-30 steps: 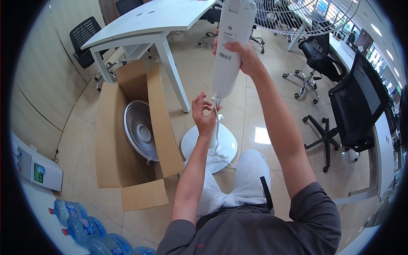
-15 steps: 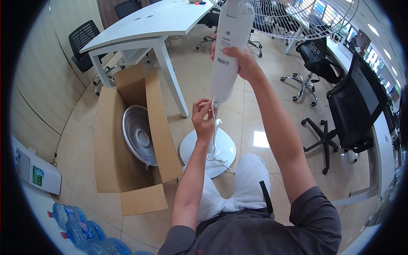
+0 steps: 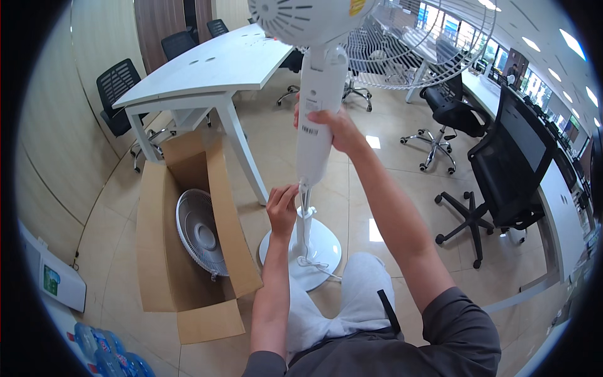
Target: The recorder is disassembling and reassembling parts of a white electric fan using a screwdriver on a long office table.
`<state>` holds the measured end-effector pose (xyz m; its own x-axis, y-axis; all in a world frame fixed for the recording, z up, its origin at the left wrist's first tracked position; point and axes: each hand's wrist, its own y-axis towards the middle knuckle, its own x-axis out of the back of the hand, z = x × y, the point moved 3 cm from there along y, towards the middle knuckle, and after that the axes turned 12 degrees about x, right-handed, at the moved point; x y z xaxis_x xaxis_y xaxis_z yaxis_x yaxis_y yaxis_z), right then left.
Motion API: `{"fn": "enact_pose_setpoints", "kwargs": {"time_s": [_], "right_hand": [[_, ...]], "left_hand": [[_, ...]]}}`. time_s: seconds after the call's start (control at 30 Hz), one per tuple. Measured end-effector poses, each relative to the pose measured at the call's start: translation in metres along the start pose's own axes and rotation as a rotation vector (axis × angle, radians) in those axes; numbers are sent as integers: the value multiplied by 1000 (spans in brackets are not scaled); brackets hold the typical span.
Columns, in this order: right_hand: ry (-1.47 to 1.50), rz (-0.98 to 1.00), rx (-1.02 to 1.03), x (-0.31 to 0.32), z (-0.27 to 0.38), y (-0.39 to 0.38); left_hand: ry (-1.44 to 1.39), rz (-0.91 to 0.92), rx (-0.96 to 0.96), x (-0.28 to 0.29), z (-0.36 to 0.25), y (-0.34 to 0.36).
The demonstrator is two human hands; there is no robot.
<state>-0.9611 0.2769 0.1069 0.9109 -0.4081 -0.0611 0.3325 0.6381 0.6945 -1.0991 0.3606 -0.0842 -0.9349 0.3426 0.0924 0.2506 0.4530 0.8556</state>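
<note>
A white stand fan's neck section (image 3: 315, 154) rises in front of me, tilted slightly. My right hand (image 3: 336, 129) is wrapped around its middle, thumb across the back beside a label. At the neck's lower end my left hand (image 3: 282, 208) has its fingers bent together against the joint, where a cord comes out. What those fingertips pinch is hidden. Above are the fan's motor housing (image 3: 292, 22) and an open wire grille (image 3: 418, 60). Below, the pole (image 3: 306, 229) stands on a round white base (image 3: 330, 242), with the looped power cord (image 3: 317, 264) by it.
At left an open cardboard box (image 3: 154, 251) holds a round fan grille (image 3: 201, 232). Behind it stands a white table (image 3: 213, 69). Black office chairs (image 3: 512, 169) are on the right. Blue water bottles (image 3: 110, 352) and a white appliance (image 3: 59, 276) are at lower left.
The view has tilted up, bringing the motor housing into sight. My right hand keeps its grip on the neck. My left hand stays at the lower joint, its fingers drawn closer together.
</note>
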Motion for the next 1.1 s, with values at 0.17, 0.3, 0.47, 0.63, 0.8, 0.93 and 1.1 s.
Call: {"fn": "enact_pose_setpoints", "kwargs": {"time_s": [0.17, 0.3, 0.47, 0.63, 0.8, 0.93, 1.1], "right_hand": [[38, -61, 18, 1, -3, 1], [-28, 4, -11, 9, -8, 11], [-60, 39, -8, 11, -7, 14], [-78, 44, -12, 7, -4, 10], [-59, 2, -10, 3, -2, 7], [-110, -13, -35, 4, 0, 7], [-110, 26, -41, 7, -5, 10]], "left_hand": [[-293, 15, 407, -22, -3, -9], [-226, -66, 601, -28, 0, -13], [-191, -57, 579, -26, -13, -6], [-60, 1, 245, -12, -13, 3], [-34, -7, 168, -15, -16, -4], [-464, 36, 866, -27, -7, -20], [-906, 260, 1298, -35, -19, -16]]}}
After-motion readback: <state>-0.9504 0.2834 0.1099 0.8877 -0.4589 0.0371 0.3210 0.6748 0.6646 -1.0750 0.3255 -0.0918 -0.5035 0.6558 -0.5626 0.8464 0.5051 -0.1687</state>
